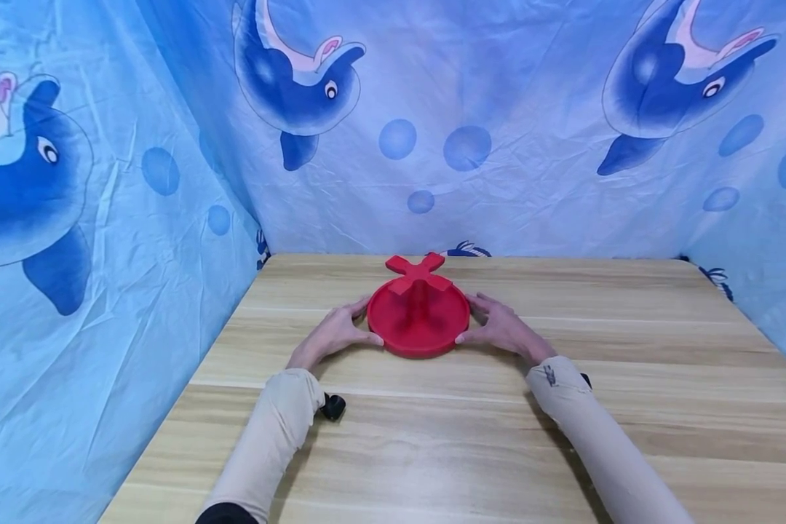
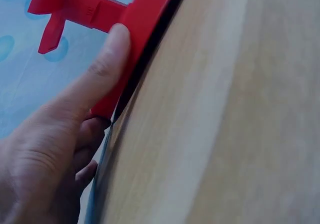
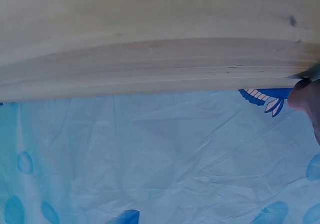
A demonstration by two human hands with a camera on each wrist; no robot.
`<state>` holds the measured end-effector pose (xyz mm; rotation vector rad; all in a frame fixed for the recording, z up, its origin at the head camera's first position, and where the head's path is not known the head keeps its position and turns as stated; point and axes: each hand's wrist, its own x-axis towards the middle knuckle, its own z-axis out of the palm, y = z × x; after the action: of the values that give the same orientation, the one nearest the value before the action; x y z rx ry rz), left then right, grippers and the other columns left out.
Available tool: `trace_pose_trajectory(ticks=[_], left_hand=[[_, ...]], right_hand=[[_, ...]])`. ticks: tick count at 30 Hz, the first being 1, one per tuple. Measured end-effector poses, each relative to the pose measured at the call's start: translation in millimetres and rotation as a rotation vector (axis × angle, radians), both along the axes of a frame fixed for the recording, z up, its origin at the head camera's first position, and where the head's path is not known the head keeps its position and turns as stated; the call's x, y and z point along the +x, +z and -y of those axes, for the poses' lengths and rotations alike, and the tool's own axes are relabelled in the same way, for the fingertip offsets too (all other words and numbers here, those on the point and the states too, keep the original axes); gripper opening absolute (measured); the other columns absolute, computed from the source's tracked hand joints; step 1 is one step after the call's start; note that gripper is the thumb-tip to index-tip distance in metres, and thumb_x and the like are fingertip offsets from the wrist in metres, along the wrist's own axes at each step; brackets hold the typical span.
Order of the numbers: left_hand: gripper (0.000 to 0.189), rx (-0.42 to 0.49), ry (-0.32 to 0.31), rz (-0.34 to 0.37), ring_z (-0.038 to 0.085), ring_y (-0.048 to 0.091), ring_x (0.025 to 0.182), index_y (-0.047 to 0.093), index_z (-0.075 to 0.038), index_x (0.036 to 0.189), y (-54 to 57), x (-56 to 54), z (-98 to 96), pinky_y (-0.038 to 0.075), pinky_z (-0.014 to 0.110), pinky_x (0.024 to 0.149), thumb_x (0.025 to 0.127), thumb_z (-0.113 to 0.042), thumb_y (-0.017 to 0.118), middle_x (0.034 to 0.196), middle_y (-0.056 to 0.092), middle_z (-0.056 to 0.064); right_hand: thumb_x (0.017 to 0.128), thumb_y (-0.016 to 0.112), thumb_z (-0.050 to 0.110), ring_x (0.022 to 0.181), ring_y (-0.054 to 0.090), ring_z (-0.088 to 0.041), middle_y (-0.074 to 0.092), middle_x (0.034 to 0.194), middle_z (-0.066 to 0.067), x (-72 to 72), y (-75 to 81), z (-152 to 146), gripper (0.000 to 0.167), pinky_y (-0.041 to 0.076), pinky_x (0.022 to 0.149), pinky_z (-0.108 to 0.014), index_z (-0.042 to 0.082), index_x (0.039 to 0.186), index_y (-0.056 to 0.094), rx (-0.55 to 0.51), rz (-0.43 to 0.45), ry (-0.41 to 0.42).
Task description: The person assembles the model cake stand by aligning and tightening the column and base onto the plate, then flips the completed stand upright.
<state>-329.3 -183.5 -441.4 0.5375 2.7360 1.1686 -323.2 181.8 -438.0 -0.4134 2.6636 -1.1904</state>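
Observation:
A round red tray (image 1: pixel 418 351) stands towards the back of the table, with a post (image 1: pixel 420 304) rising from its middle and a flat red cross (image 1: pixel 418 272) on top. My left hand (image 1: pixel 336 332) grips the tray's left side. In the left wrist view, its thumb lies on the red side wall (image 2: pixel 147 17), while the other fingers are partly hidden behind. From the right, my right hand (image 1: pixel 503 330) holds the opposite side between thumb and fingers. Only a bit of the right hand (image 3: pixel 309 100) shows at the edge of the right wrist view.
The wood-grain table (image 1: pixel 406 451) runs forward to a blue cloth backdrop (image 1: pixel 524 196) printed with dolphins and bubbles. Cloth also hangs along the left and right sides. A small black device (image 1: pixel 332 407) sits at the left wrist.

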Motion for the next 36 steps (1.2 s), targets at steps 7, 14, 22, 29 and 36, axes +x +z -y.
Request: trace_pose_trajectory(ticks=[7, 14, 22, 29, 36], left_hand=[[0.102, 0.102, 0.037, 0.063, 0.024, 0.051, 0.139, 0.049, -0.014, 0.156, 10.6, 3.3, -4.8, 0.042, 0.045, 0.114, 0.072, -0.051, 0.093, 0.149, 0.057, 0.006], [0.088, 0.209, 0.071, 0.132, 0.024, 0.057, 0.133, 0.055, -0.007, 0.150, 24.1, 5.0, -13.5, 0.044, 0.045, 0.111, 0.080, -0.045, 0.090, 0.142, 0.062, 0.011], [0.083, 0.224, 0.075, 0.121, 0.027, 0.058, 0.132, 0.054, -0.001, 0.149, 38.6, 7.9, -23.3, 0.046, 0.044, 0.109, 0.086, -0.046, 0.084, 0.143, 0.061, 0.014], [0.079, 0.245, 0.105, 0.130, 0.028, 0.054, 0.136, 0.053, 0.000, 0.149, 47.0, 12.8, -27.5, 0.044, 0.044, 0.112, 0.091, -0.047, 0.079, 0.146, 0.058, 0.014], [0.072, 0.217, 0.088, 0.139, 0.027, 0.054, 0.133, 0.065, -0.003, 0.140, 63.4, 19.7, -31.4, 0.042, 0.047, 0.111, 0.092, -0.056, 0.074, 0.140, 0.064, 0.012]], right_hand=[[0.083, 0.088, 0.041, 0.149, 0.031, -0.040, 0.037, 0.163, -0.016, 7.3, 9.0, -9, 0.096, 0.045, 0.108, -0.056, 0.010, 0.160, 0.040, -0.165, 0.013, 0.004], [0.090, 0.082, 0.041, 0.144, 0.041, -0.038, 0.051, 0.153, -0.016, 16.3, 23.8, -16, 0.083, 0.044, 0.110, -0.054, 0.004, 0.155, 0.047, -0.283, 0.020, -0.045], [0.096, 0.076, 0.039, 0.136, 0.050, -0.038, 0.052, 0.150, -0.023, 23.7, 31.1, -22, 0.077, 0.046, 0.110, -0.050, -0.003, 0.153, 0.046, -0.304, 0.044, -0.112], [0.098, 0.073, 0.043, 0.132, 0.050, -0.037, 0.052, 0.150, -0.023, 27.7, 35.8, -23, 0.077, 0.043, 0.110, -0.052, -0.003, 0.153, 0.046, -0.335, 0.048, -0.131], [0.101, 0.068, 0.041, 0.132, 0.052, -0.044, 0.053, 0.148, -0.024, 35.0, 47.7, -24, 0.070, 0.038, 0.115, -0.053, -0.006, 0.150, 0.050, -0.388, 0.087, -0.143]])
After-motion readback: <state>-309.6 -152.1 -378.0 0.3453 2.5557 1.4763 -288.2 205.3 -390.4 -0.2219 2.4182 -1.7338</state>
